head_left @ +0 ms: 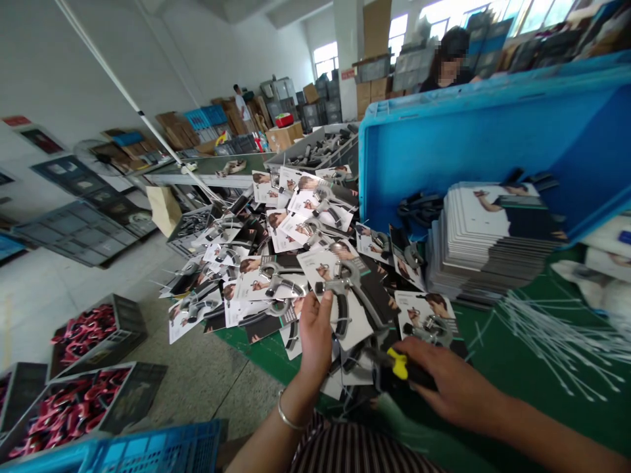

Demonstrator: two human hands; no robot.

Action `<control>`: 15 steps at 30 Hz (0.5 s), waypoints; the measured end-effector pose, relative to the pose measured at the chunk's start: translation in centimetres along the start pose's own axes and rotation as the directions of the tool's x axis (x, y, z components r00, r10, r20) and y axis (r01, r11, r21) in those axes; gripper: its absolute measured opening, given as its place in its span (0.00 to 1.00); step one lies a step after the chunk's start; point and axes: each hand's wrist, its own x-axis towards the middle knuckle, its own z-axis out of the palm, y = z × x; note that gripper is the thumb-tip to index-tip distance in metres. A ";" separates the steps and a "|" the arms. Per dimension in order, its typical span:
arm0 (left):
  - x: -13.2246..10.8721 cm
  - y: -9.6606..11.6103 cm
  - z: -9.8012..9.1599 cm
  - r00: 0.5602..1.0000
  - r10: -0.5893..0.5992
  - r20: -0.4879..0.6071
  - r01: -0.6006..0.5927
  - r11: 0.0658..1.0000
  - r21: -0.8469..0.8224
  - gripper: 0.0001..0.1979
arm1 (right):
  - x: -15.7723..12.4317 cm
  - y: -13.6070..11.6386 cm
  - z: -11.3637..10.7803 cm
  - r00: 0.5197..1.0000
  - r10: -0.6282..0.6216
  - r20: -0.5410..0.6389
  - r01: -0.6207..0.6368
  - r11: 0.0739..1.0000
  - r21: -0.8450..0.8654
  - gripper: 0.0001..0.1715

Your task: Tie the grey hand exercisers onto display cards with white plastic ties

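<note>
- Green tabletop point(517, 368), seen from above our own hands. Our left hand point(315, 332) pinches the carded gripper point(345, 295) by its lower edge, thumb on the printed face and fingers curled behind. It holds the piece tilted up over the near side of the tabletop.
- Our right hand point(448, 384) is closed in a fist around the cutter point(398, 363), whose yellow-and-black handle pokes out toward the card. The blades are hidden under the card's lower corner, so we cannot tell whether they are on anything.
- We judge the step in hand to be the finishing of one piece. A grey metal gripper lies fastened on its card, and the tool sits at the card's underside, where loose tie ends would stick out.
- A next move, as we read it, calls for steady support from the left hand. It also needs the blades close against the card without nicking the print, and a free spot on the pile point(276, 263) of finished cards just beyond.
- Around us, a stack of blank cards point(488, 243) leans in the tipped blue crate point(468, 144) to the right, with white ties point(552, 328) strewn on the tabletop beside it. Grey crates point(131, 315) of red parts stand on the floor to the left, and a co-worker point(451, 62) is beyond the blue crate.
</note>
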 end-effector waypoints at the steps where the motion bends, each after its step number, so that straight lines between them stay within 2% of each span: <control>1: 0.3 0.3 -0.2 0.999 0.026 -0.023 -0.026 1.000 0.013 0.12 | 0.3 0.5 -0.2 0.997 0.021 -0.076 -0.024 0.999 -0.033 0.27; 4: 0.7 0.9 -0.7 0.998 0.055 0.024 -0.057 0.995 0.086 0.11 | 1.0 1.4 -1.4 0.981 0.028 -0.195 -0.062 0.983 -0.173 0.37; 7: 0.7 1.2 -0.5 0.990 0.078 0.119 -0.100 0.976 0.193 0.09 | 1.7 1.0 -3.0 0.984 -0.050 -0.171 -0.013 0.936 -0.352 0.47; 10: 0.6 1.5 -0.1 0.980 0.081 0.180 -0.122 0.965 0.232 0.06 | 2.2 -0.2 -4.3 0.986 -0.107 -0.130 0.030 0.871 -0.490 0.48; 15: 0.8 2.3 0.4 0.969 0.100 0.225 -0.172 0.930 0.326 0.05 | 3.0 -1.6 -5.8 0.980 -0.162 -0.115 0.059 0.790 -0.611 0.46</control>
